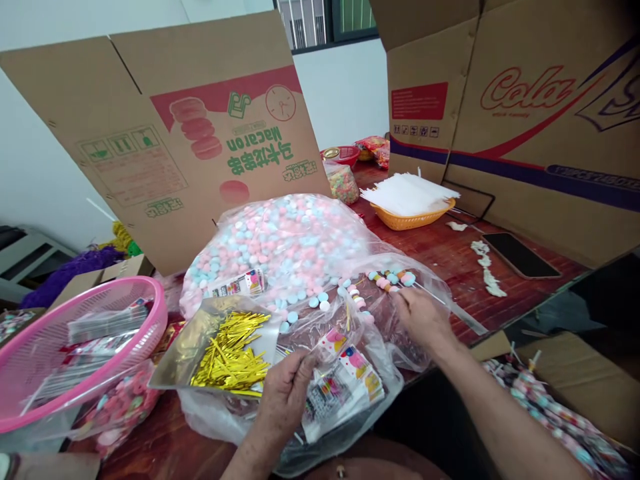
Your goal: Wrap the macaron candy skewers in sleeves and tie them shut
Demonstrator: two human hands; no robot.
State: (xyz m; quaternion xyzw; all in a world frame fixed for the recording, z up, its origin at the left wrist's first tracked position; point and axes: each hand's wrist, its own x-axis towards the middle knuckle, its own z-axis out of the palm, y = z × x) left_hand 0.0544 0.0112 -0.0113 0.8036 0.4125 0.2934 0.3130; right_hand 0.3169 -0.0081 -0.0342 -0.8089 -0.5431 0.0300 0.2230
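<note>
Candy skewer (395,279), loaded near its tip, lies over the candy bag (280,240) mid-bench (450,253), right hand (420,317) fingers clamped on it. Left hand (285,393) fingers pinch printed sleeves (345,380). Not yet wrapped; gold twist ties (230,350) untouched.

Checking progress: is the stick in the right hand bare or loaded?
Loaded: a row of coloured candies sits threaded on the stick that the right hand pinches.

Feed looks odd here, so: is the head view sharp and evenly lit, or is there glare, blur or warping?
Head view: light soft and even; mild sheen on the clear candy bag and gold twist ties; left hand with printed wrappers sharp, right hand on the candy skewer slightly soft; wide-angle lens bends the cardboard boxes at the edges.
</note>
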